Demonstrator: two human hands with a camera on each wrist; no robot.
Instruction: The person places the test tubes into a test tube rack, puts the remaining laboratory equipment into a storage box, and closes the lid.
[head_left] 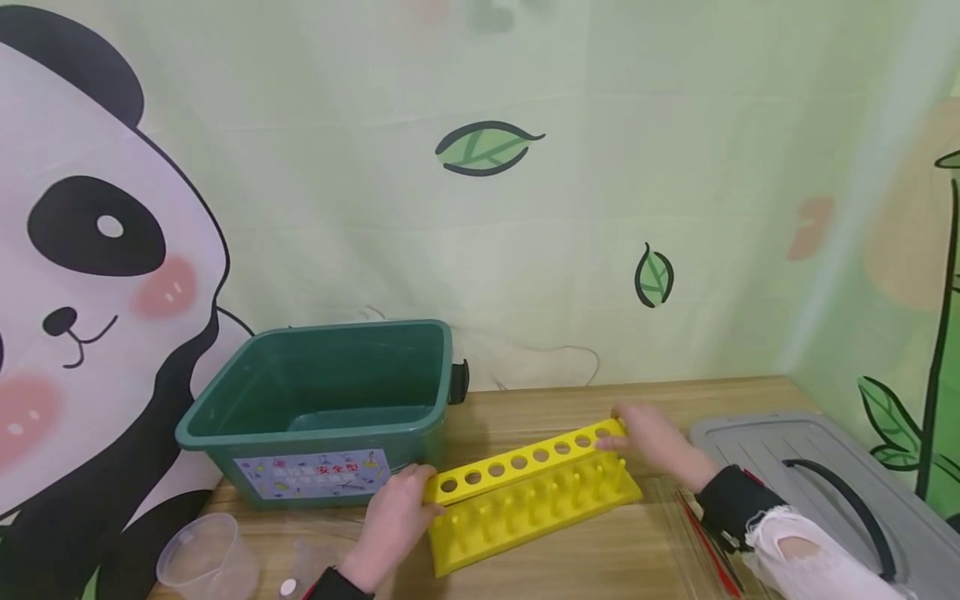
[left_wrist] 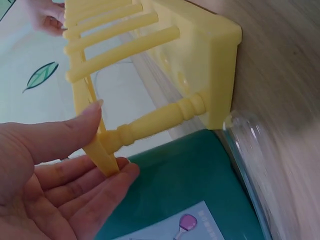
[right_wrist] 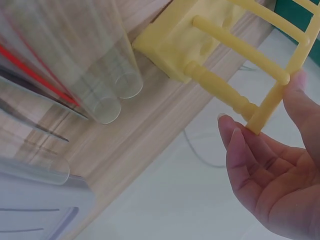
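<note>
A yellow test tube rack (head_left: 525, 515) with a row of round holes along its top bar and upright pegs on its base is held between both hands. My left hand (head_left: 399, 517) pinches the left end of the top bar, with the thumb on one side and fingers on the other. At the opposite end, my right hand (head_left: 660, 446) grips the bar the same way. The rack's base (left_wrist: 222, 75) is at the tabletop; whether its whole underside touches, I cannot tell. Clear glass tubes (right_wrist: 107, 107) lie close to the right end of the rack.
Behind the left hand stands a green bin (head_left: 315, 433) with a label. A clear plastic cup (head_left: 208, 554) is at the front left. Red tweezers (head_left: 708, 542) lie on the right, beside a grey lid (head_left: 810, 475) with a black handle. A printed curtain hangs behind the table.
</note>
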